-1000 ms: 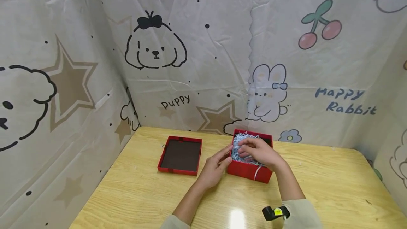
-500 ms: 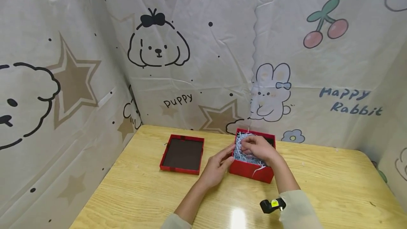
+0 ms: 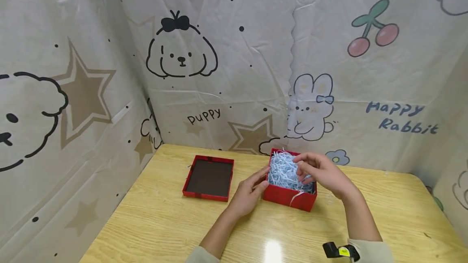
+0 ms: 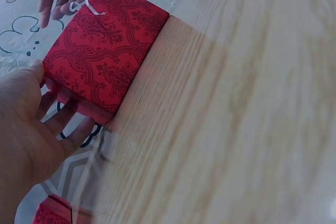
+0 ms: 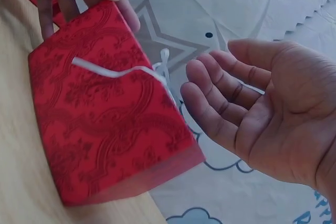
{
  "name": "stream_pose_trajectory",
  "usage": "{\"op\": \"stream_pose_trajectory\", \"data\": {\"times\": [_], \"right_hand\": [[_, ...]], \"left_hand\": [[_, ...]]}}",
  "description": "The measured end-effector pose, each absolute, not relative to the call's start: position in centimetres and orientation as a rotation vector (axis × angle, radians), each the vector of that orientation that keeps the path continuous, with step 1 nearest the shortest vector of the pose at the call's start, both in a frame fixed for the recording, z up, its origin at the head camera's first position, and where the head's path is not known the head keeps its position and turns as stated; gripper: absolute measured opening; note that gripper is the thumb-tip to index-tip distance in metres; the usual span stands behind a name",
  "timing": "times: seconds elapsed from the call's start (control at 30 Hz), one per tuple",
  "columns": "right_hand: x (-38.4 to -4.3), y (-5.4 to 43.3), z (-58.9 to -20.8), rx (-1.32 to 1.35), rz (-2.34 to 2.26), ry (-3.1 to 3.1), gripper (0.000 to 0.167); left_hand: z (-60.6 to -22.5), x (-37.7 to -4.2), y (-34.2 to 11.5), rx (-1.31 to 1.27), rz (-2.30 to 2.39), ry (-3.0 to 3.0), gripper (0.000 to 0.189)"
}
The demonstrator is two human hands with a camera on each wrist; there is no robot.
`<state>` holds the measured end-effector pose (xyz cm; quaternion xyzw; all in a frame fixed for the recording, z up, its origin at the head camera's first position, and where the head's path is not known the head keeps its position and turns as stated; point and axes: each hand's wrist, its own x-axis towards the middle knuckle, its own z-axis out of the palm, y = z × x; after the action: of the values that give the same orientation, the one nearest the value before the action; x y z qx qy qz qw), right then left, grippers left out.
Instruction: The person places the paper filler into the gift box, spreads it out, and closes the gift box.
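A red patterned box (image 3: 289, 198) stands at the back of the table, filled with pale blue shredded paper (image 3: 283, 171). One white paper strip (image 5: 113, 72) hangs over its front wall. My left hand (image 3: 245, 198) rests against the box's left side, its thumb at the near corner and its fingers (image 4: 60, 121) laid along the side. Over the box's right part hovers my right hand (image 3: 321, 171); in the right wrist view this hand (image 5: 262, 95) has loosely bent fingers with nothing between them, apart from the box.
Left of the box lies a red lid (image 3: 206, 195), dark inside facing up. A cloth (image 3: 248, 52) printed with cartoons hangs right behind the wooden table (image 3: 164, 214). A black device (image 3: 340, 251) sits at the right sleeve.
My right hand has drawn up out of the shredded paper and moved right, its fingers loosening and more of the paper showing. The left hand has stayed at the box's side.
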<state>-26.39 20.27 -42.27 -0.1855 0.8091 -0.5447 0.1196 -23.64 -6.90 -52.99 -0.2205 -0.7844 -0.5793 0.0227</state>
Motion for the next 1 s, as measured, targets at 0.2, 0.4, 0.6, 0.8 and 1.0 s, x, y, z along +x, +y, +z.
{"op": "stream_pose_trajectory", "data": {"times": [0.2, 0.4, 0.6, 0.8, 1.0], "right_hand": [[-25.7, 20.5, -43.1, -0.587, -1.582, 2.313, 0.033], [-25.8, 19.5, -43.7, -0.62, -1.546, 2.281, 0.034], [-26.4, 17.7, -44.2, -0.677, -1.455, 2.312, 0.032], [-27.7, 16.1, -45.6, -0.629, -1.455, 2.271, 0.031], [-28.3, 15.1, -46.2, -0.502, -1.456, 2.269, 0.03]], "left_hand": [[-53.2, -23.7, -7.2, -0.668, -1.807, -2.405, 0.049], [-53.3, -23.7, -7.2, -0.671, -1.822, -2.407, 0.05], [-53.3, -23.8, -7.2, -0.669, -1.803, -2.427, 0.05], [-53.0, -23.6, -7.1, -0.694, -1.82, -2.409, 0.049], [-52.8, -23.5, -6.9, -0.686, -1.831, -2.411, 0.05]]}}
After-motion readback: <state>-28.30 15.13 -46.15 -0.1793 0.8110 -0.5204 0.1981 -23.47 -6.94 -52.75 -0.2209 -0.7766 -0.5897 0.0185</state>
